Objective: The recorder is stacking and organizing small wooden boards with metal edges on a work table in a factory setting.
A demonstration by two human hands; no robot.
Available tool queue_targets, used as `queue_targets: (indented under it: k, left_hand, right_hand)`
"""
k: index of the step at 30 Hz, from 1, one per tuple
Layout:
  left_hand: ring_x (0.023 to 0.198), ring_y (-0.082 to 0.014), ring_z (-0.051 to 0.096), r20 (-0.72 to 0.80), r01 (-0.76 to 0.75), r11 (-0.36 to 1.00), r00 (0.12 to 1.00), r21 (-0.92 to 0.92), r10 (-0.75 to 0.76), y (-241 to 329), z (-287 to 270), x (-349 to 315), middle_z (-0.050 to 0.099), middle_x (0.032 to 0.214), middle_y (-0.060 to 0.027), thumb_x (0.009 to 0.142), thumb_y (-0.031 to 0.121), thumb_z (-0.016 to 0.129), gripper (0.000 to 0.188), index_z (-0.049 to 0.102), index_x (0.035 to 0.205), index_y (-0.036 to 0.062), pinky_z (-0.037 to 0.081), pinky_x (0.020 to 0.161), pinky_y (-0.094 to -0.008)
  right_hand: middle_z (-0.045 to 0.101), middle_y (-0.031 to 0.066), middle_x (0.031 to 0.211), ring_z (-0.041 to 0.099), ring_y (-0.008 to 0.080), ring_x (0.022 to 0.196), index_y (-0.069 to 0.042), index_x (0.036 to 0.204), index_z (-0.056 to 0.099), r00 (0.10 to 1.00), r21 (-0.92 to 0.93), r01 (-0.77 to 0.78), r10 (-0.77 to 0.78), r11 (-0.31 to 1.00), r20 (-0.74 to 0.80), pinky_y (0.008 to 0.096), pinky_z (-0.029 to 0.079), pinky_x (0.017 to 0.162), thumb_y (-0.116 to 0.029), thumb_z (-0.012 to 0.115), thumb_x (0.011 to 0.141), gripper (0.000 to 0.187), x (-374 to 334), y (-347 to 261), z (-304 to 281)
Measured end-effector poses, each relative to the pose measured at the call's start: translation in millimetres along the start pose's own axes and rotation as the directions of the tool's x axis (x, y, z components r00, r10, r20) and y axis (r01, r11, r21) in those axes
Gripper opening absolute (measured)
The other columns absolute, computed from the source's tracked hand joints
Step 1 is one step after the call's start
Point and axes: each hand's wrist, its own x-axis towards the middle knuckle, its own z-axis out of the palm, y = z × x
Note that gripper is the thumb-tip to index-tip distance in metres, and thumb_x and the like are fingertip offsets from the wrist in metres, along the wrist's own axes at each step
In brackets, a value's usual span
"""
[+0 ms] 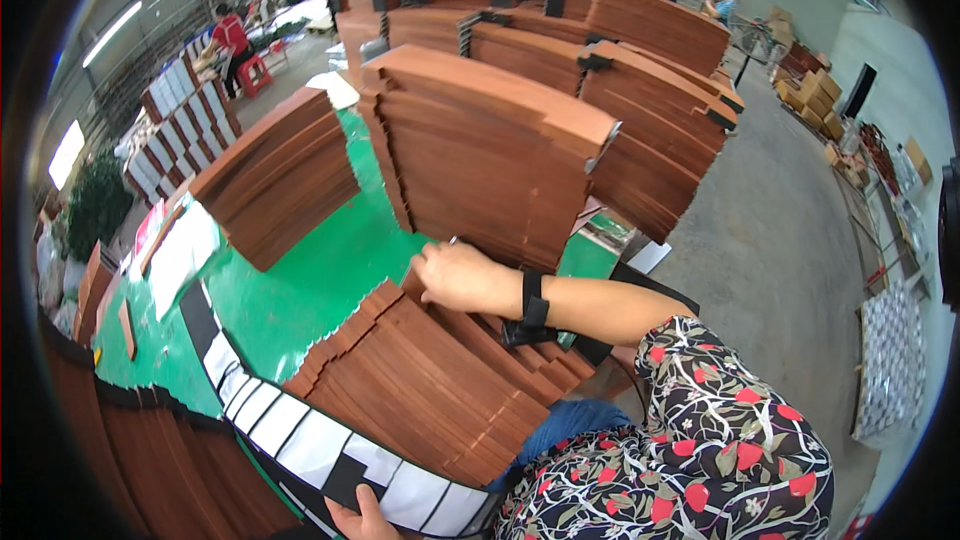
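brown slats [420,380], seemingly dozens, lie beside one right hand [462,276].

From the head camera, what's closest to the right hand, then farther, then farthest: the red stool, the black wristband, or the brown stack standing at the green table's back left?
1. Black wristband: around the right hand's own wrist.
2. Brown stack: back left on the green table.
3. Red stool: far beyond the table, at left.

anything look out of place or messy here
Mildly: the brown boards near the right hand lie fanned, their edges stepped rather than flush, and a short brown strip lies loose at left on the green table. I see no spill or clear damage.
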Motion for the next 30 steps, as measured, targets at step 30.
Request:
queue_targets:
  k: [30]
  left_hand:
    - [0.097, -0.0120, 0.062, 0.262, 0.256, 0.861, 0.953, -0.440, -0.149, -13.3, 32.8, 3.2, 0.065, 0.109, -0.0077, 0.095, 0.018, 0.059, 0.031, 0.058, 0.118, -0.0029, 0.050, 0.086, -0.0259]
  right_hand:
    - [0.059, 0.0111, 0.095, 0.059, 0.0296, 0.089, -0.002, 0.103, 0.060, 0.858, 0.554, 0.502, -0.461, 0.665, -0.225, 0.0380, 0.050, 0.078, -0.009, 0.076, 0.070, 0.038, -44.3, -125.6, -43.9]
